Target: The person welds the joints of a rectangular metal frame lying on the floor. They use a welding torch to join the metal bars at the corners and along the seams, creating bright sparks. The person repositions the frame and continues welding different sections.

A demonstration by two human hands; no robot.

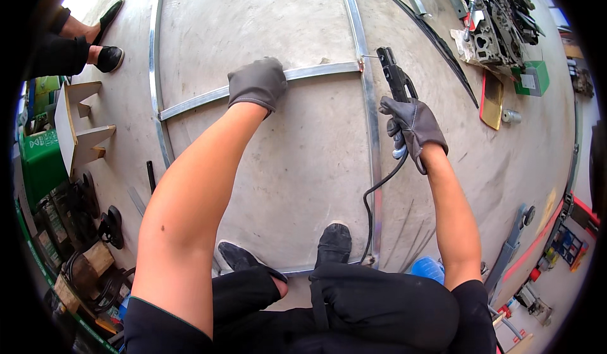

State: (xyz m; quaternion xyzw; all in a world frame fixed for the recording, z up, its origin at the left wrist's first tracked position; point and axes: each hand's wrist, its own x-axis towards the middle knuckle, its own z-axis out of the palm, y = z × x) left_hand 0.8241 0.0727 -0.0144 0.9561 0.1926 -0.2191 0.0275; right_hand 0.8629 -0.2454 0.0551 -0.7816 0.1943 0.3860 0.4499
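Note:
My left hand (257, 86), in a dark grey glove, is closed around a silver metal crossbar (322, 70). The bar spans two long metal rails of a frame lying on the concrete floor; the right rail (373, 133) meets the bar at a small reddish-brown spot (361, 66). In my gloved right hand (414, 126) is a black welding electrode holder (395, 76), its jaw end pointing away from me. A short thin rod (370, 56) sticks out of the jaws toward the joint; whether it touches the metal I cannot tell. A black cable (367, 208) trails from the handle down toward my feet.
Engine parts (499, 22), a green box (534, 79) and a long black strip (436, 41) lie far right. Several thin rods (411, 240) rest near my right knee. At the left are a white wooden piece (76, 123), a green bin (41, 161) and another person's feet (109, 58).

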